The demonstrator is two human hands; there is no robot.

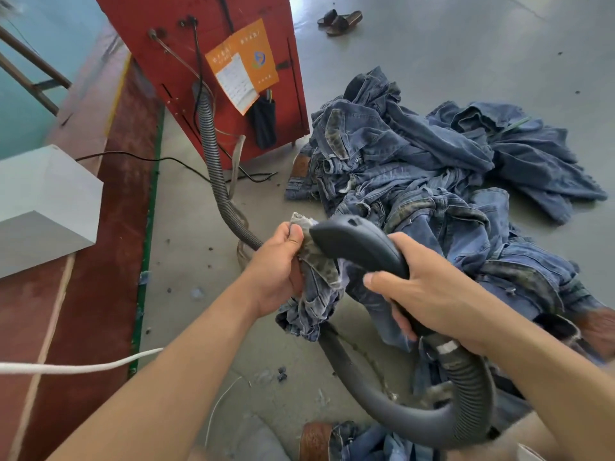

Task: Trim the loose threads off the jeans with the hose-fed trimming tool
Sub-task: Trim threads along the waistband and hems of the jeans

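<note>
Left hand (278, 267) is gripping bunched jeans (316, 287) above the floor; right hand (429, 299) is grasping the trimming tool (359, 244), its head touching the fabric, hose (392, 407) looping below.

Counted inventory, head view:

- Bare hands: 2 — left hand (278, 267), right hand (429, 294).
- Dark grey curved plastic trimming tool (357, 246): 1.
- Grey ribbed flexible hose (213, 151): 1 run seen at the cabinet, 1 more ribbed length at the tool's end.
- Red metal cabinet (199, 15): 1.
- Orange paper notice (246, 61) on the cabinet: 1, with 1 white sheet over it.
- Black pouch (264, 123) hung on the cabinet: 1.
- Dark sandals (339, 20) on the floor: 2.
- Pale grey box (43, 201): 1.
- White cord (76, 367): 1.
- Heap of blue denim jeans (432, 168): 1 heap — garments too tangled to count.
</note>
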